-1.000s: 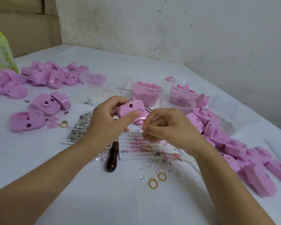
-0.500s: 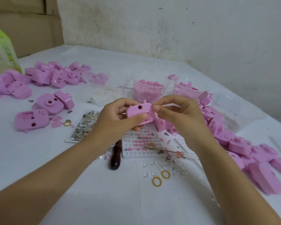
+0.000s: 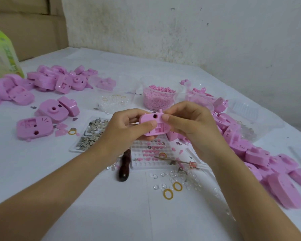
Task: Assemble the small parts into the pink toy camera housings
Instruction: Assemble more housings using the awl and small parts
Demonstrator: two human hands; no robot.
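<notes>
While the left hand (image 3: 123, 131) grips the housing (image 3: 152, 126) between thumb and fingers, the right hand (image 3: 189, 126) pinches a peg (image 3: 161, 111) at its top edge. Risk: a skewed peg may jam or slip, dropping to the tray (image 3: 146, 166) below the hands.

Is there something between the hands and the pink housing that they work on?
Nothing visible. The left hand and the right hand both grip the pink housing directly, holding it above the white parts tray.
</notes>
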